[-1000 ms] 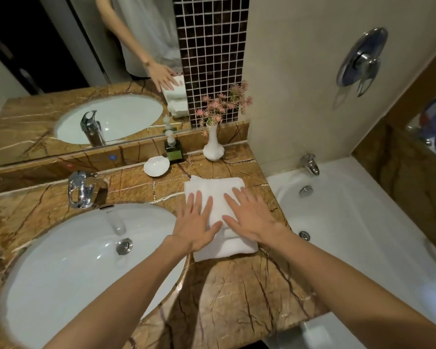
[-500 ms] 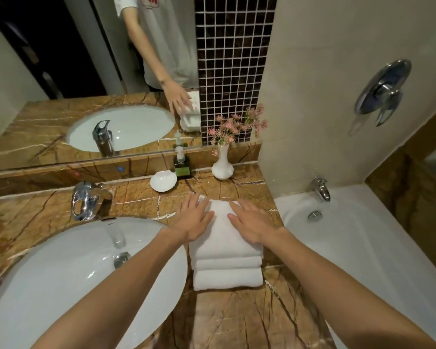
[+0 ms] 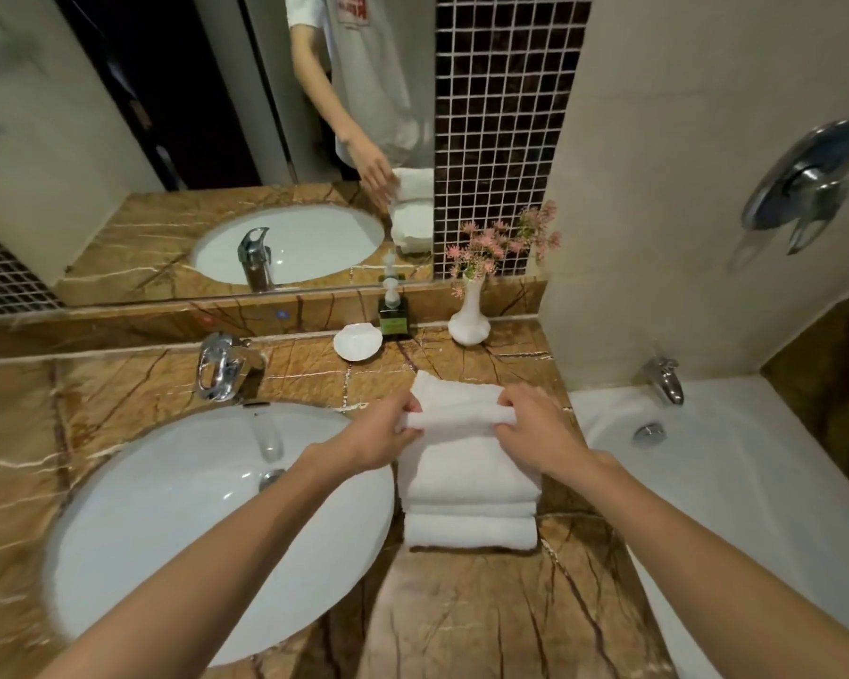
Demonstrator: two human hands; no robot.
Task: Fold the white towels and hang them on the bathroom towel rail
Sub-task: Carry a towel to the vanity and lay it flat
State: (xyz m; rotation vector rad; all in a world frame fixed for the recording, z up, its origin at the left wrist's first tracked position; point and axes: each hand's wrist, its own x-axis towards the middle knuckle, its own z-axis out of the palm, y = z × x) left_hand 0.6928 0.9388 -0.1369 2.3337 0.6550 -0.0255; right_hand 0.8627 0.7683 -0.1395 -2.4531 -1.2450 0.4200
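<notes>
A stack of folded white towels point(image 3: 469, 529) lies on the brown marble counter point(image 3: 461, 615) between the sink and the bathtub. The top towel point(image 3: 461, 409) is bunched up at its far end. My left hand point(image 3: 381, 436) grips its left side and my right hand point(image 3: 535, 428) grips its right side, fingers curled round the raised fold. No towel rail is in view.
A white oval sink point(image 3: 192, 521) with a chrome tap point(image 3: 221, 367) lies to the left. At the back stand a white dish point(image 3: 357, 341), a soap bottle point(image 3: 393, 316) and a white vase with pink flowers point(image 3: 469, 318). The bathtub point(image 3: 726, 482) is on the right, below a wall mixer point(image 3: 805, 183).
My hands went from lying flat on the top towel to gripping its far end and lifting it into a fold. The camera tilted up.
</notes>
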